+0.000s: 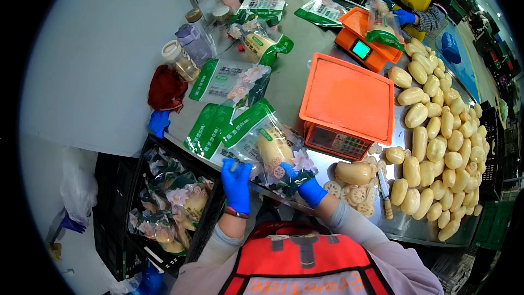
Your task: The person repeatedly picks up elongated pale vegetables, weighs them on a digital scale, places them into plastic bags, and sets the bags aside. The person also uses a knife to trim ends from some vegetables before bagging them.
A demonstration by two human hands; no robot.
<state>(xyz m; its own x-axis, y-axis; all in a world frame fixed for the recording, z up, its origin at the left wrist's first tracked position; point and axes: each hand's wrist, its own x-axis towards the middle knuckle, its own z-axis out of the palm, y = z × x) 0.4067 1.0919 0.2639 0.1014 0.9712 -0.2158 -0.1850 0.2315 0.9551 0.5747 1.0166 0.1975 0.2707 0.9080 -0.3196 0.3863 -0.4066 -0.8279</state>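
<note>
In front of me lies a clear and green plastic bag [247, 133] with peeled lotus root [273, 147] inside, at the near edge of the steel table. My right hand [311, 190], in a blue glove, grips its lower right part; the printed flower and dark green film hide some fingertips. My left hand [236, 184], also blue-gloved, is raised beside the bag's lower left with fingers apart and nothing held. Flat green-edged bags [204, 129] lie partly under the filled one. Another printed bag [233, 82] rests just beyond.
An orange scale [348, 100] stands centre right. Lotus slices [356, 194], a knife [383, 186] and piled lotus roots [436, 149] lie right. A black crate [135, 196] holds filled bags lower left. Bottles [192, 41] line the left. Opposite, a co-worker's gloved hands [404, 16] hold a bag at another scale [356, 45].
</note>
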